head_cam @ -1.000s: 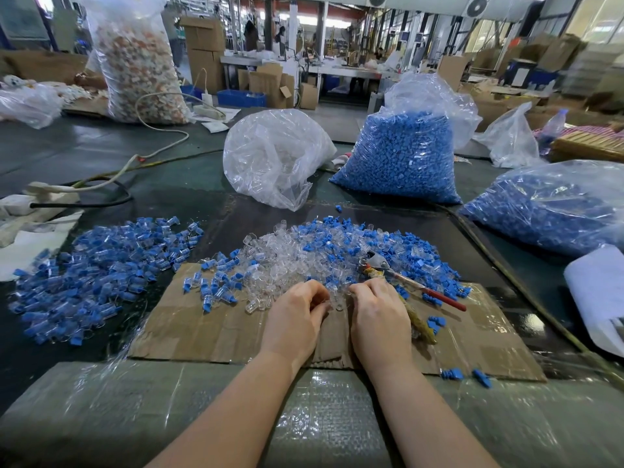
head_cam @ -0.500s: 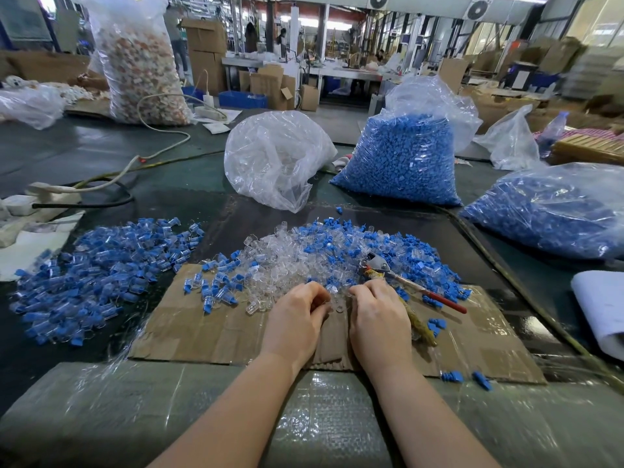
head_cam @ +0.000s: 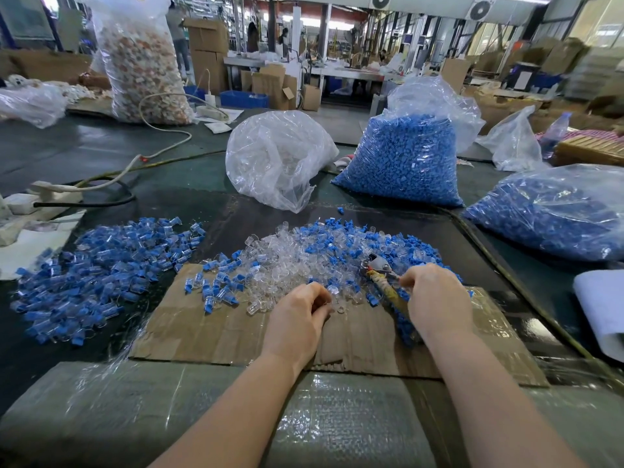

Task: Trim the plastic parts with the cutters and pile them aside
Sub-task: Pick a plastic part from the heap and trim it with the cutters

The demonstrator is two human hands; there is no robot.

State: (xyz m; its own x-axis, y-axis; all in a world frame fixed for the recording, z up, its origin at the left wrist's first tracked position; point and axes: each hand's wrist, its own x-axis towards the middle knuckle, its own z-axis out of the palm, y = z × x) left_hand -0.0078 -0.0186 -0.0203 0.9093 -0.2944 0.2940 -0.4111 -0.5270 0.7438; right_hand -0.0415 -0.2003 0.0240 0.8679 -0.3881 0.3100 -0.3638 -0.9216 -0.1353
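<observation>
Two hands low over cardboard. Cutters [head_cam: 385, 282] gripped by right hand [head_cam: 439, 298], handles toward wrist, nose up-left. Clear part pinched in left hand [head_cam: 297, 319], just left of cutters; trimmed pile [head_cam: 101, 275] far left.

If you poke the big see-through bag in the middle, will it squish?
Probably. The clear bag looks crinkly and thin, so it would likely dent easily. It seems to hold mostly air and few clear parts, so it is probably light and would slide on the dark table.
</observation>
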